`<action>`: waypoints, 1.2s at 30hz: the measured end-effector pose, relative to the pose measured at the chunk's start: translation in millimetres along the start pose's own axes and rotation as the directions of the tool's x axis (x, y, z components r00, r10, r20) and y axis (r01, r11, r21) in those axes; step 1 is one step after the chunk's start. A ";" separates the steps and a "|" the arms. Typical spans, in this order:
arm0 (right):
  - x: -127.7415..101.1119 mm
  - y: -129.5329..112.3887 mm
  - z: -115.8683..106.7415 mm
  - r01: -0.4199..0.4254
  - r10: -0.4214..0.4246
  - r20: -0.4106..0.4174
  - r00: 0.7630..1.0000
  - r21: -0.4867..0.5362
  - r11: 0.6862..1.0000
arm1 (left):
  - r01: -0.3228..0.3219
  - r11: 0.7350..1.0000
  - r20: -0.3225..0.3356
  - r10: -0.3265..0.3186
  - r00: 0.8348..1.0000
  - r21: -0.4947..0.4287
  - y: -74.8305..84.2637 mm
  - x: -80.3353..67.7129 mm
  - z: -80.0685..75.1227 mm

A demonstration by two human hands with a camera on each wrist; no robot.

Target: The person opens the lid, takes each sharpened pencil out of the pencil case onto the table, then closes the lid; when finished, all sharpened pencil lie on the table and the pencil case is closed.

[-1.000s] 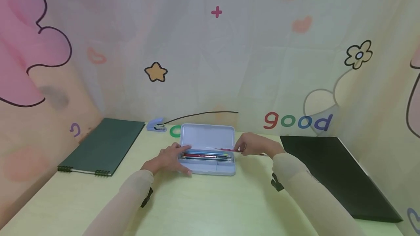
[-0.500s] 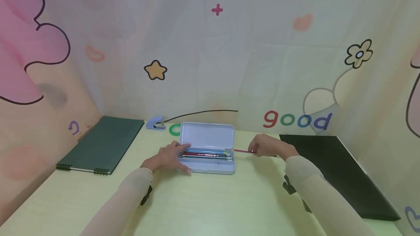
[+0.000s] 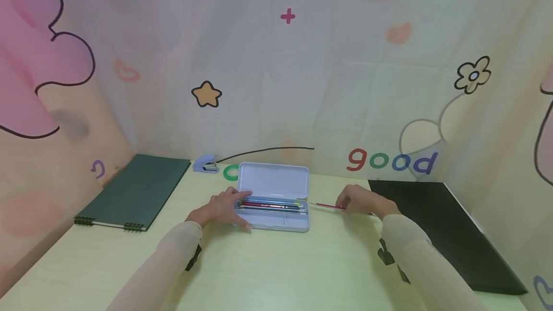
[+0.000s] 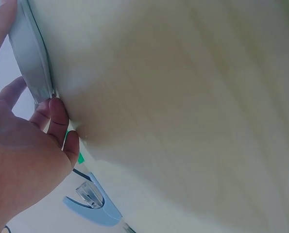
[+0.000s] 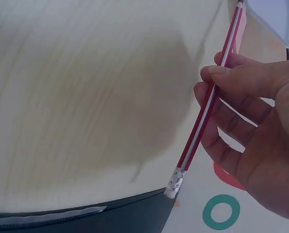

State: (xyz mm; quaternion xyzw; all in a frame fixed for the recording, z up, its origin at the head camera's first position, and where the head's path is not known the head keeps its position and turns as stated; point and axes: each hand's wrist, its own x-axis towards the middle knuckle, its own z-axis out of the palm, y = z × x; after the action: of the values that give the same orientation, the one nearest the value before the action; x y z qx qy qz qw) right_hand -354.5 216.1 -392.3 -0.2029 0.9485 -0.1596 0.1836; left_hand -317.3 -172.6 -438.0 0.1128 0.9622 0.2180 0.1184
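Red pencil (image 3: 327, 206) in right hand (image 3: 360, 202)

Study or school desk setting: pale surface (image 3: 276, 272) carrying notebook (image 3: 134, 191), stapler (image 3: 206, 163), open pencil case (image 3: 273, 196), black folder (image 3: 445, 229); cartoon-printed backdrop (image 3: 276, 71) reading "good" behind.

pencil (image 5: 208, 104): glossy paint, metal ferrule | case (image 3: 273, 196): smooth matt | table (image 3: 276, 272): matt wood-look
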 end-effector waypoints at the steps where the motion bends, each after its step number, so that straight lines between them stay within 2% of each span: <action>1: -0.5 1.8 0.5 -0.006 0.006 -0.003 1.000 0.001 1.000 | 0.001 1.000 0.001 -0.001 1.000 0.001 0.6 -0.1 0.0; 5: -0.4 9.0 3.7 -0.022 0.022 -0.018 1.000 0.006 1.000 | 0.006 1.000 0.005 -0.006 1.000 0.001 3.1 -0.6 -0.7; 13: 4.5 15.7 8.6 0.026 -0.027 -0.048 0.998 -0.019 0.999 | 0.010 1.000 0.007 -0.010 1.000 -0.010 1.1 1.7 1.1; 26: 6.1 16.9 10.8 0.046 -0.047 -0.073 0.996 -0.015 0.999 | 0.010 1.000 -0.003 -0.010 1.000 -0.015 -0.9 1.0 0.6; 36: 8.1 20.0 15.4 0.097 -0.099 -0.091 0.991 -0.025 0.995 | 0.009 1.000 -0.004 -0.009 1.000 -0.023 -3.3 2.8 2.5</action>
State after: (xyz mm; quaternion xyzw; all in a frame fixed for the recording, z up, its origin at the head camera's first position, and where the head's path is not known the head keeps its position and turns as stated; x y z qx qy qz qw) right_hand -361.5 226.4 -415.7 -0.2437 0.9464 -0.1677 0.1295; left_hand -319.8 -173.8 -442.2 0.1066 0.9604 0.2286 0.1185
